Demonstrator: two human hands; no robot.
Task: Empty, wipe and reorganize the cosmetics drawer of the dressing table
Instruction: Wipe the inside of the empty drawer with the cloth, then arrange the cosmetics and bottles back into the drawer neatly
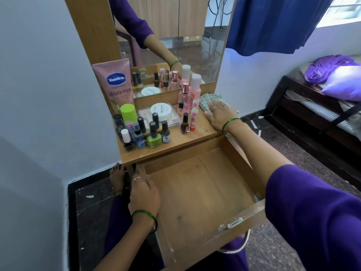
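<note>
The wooden drawer [197,190] is pulled out and holds nothing. My left hand [144,192] grips its left side wall. My right hand [219,114] lies flat, fingers spread, on a green checked cloth [208,99] at the right end of the dressing table top [197,136]. Several nail polish bottles [154,136], a lime green can [128,113], a pink Vaseline tube [117,83], a white round jar [160,111] on a clear box and tall pink bottles [188,94] stand on the top.
A mirror [175,42] rises behind the cosmetics. A white wall is on the left, with my foot [117,176] under the table. A blue curtain [273,24] and a bed with purple fabric [332,75] are at the right. The drawer's metal handle [237,247] hangs at its front.
</note>
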